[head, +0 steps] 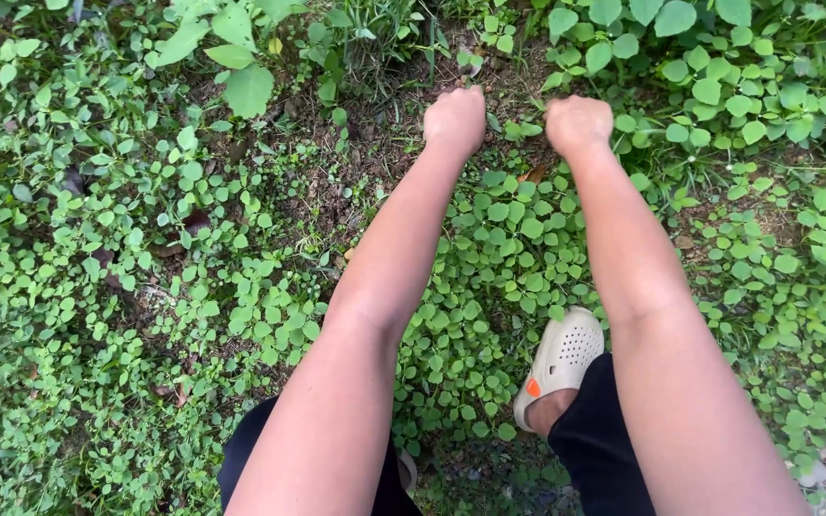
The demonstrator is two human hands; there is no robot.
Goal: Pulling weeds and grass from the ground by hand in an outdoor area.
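Both fists down at the bare soil patch point(389, 143). Left hand point(455, 118) and right hand point(578, 122) curled tight, apparently around weeds point(518, 129) at ground level; contents hidden. Risk: stems snap above roots, or clog point(559, 361) slips on leaves.

Both hands' fingers point(451, 96) curl out of sight into the weeds point(518, 229).
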